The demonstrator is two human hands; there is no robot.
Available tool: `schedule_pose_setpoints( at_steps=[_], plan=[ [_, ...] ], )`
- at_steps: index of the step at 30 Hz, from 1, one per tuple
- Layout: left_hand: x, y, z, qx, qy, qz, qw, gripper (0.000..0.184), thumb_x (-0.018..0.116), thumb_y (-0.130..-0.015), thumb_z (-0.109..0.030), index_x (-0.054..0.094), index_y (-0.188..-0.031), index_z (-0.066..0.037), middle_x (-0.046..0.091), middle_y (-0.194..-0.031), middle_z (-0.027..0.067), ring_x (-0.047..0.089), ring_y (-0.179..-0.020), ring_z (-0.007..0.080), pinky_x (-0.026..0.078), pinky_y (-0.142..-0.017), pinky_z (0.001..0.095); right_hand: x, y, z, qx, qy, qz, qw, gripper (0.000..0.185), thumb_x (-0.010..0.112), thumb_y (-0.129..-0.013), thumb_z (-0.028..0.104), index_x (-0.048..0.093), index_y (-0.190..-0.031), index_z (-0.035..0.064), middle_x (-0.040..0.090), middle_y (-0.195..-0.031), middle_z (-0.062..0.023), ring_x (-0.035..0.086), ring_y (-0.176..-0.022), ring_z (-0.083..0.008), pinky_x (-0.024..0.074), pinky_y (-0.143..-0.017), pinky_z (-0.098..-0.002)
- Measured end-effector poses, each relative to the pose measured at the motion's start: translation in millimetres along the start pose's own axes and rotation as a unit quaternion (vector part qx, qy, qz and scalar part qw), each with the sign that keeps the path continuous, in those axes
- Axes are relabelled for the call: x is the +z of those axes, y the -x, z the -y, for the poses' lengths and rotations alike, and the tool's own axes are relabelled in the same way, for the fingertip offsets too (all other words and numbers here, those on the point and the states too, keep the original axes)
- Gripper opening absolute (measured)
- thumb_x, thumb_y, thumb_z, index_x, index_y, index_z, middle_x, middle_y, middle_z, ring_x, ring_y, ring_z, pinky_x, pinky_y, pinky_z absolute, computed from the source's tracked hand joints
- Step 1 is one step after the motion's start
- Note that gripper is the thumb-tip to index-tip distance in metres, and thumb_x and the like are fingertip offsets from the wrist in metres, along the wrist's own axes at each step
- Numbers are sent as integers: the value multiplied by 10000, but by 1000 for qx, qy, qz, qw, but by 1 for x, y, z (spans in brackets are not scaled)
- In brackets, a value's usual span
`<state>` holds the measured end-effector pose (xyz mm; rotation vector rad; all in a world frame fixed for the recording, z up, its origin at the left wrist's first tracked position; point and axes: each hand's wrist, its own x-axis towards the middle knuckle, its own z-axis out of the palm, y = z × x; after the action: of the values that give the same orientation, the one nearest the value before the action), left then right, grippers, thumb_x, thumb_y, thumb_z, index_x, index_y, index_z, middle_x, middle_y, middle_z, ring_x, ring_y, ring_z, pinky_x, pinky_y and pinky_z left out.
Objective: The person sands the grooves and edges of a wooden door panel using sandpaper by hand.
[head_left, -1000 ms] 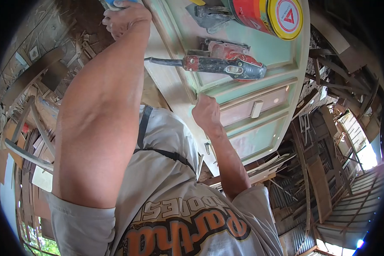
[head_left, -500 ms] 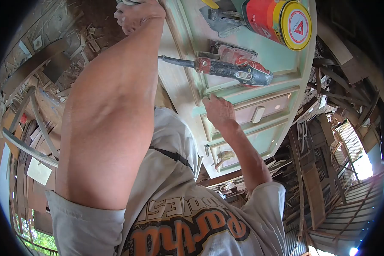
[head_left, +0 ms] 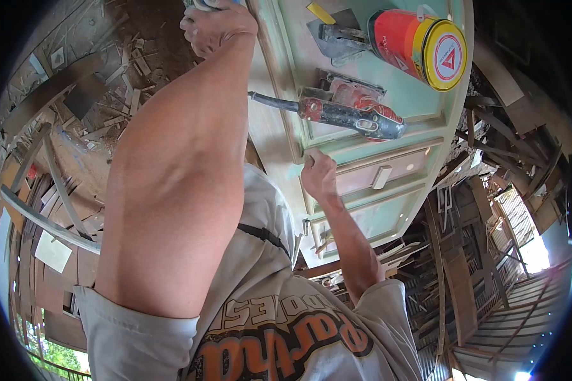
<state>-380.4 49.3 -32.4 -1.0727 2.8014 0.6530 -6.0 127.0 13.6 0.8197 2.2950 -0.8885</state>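
My left hand (head_left: 219,28) is at the top edge, beyond the left side of a wooden door panel (head_left: 270,136). Its fingers are curled around a pale, bluish object (head_left: 215,4), mostly cut off by the frame. My right hand (head_left: 320,176) is closed over the near part of the panel, beside a raised moulding. Whatever its fingers may hold is hidden. Just above it lies a red and black power sander (head_left: 356,114) with its cord pointing left. Pale green patches cover parts of the panel.
A red and yellow tin (head_left: 397,41) lies on the panel's far part, beside a flat scraper (head_left: 343,41) and a yellow strip (head_left: 321,13). A small pale block (head_left: 381,178) rests right of my right hand. Wood scraps (head_left: 133,70) litter the floor; stacked boards (head_left: 461,286) stand right.
The view has shifted slightly, so most things sit further right and lower. My right hand has drawn a little left across the panel, its fingers more curled. My left hand keeps its grip.
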Motion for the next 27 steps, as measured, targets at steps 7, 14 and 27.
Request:
schedule_pose_setpoints(
  at_steps=[7, 14, 27],
  plan=[
    [0, 2, -3, -10, -3, -1, 1000, 532, 455, -1145, -472, 631, -1397, -38, 640, -1416, 235, 654, -1275, 431, 539, -1086, 573, 15, 9, 8, 292, -484, -11, 825, 169, 625, -1005, 35, 730, -1134, 4, 729, -869, -192, 738, -752, -344, 570, -710, -453],
    [5, 1, 1, -14, -6, -11, 1000, 523, 451, -1138, -472, 646, -1373, -48, 646, -1391, 253, 662, -1257, 450, 548, -1052, 590, -40, 7, 6, -127, 241, 101, 957, 216, 663, -961, 58, 696, -1173, 33, 702, -1052, -168, 770, -949, -350, 658, -772, -483],
    [2, 0, 1, -2, -3, 6, 1000, 531, 450, -1141, -466, 623, -1412, -44, 631, -1430, 248, 654, -1283, 449, 549, -1079, 572, -9, -4, -3, 32, -117, -21, 992, 112, 600, -998, 70, 691, -957, 19, 694, -836, -219, 731, -723, -379, 560, -675, -478]
  ],
)
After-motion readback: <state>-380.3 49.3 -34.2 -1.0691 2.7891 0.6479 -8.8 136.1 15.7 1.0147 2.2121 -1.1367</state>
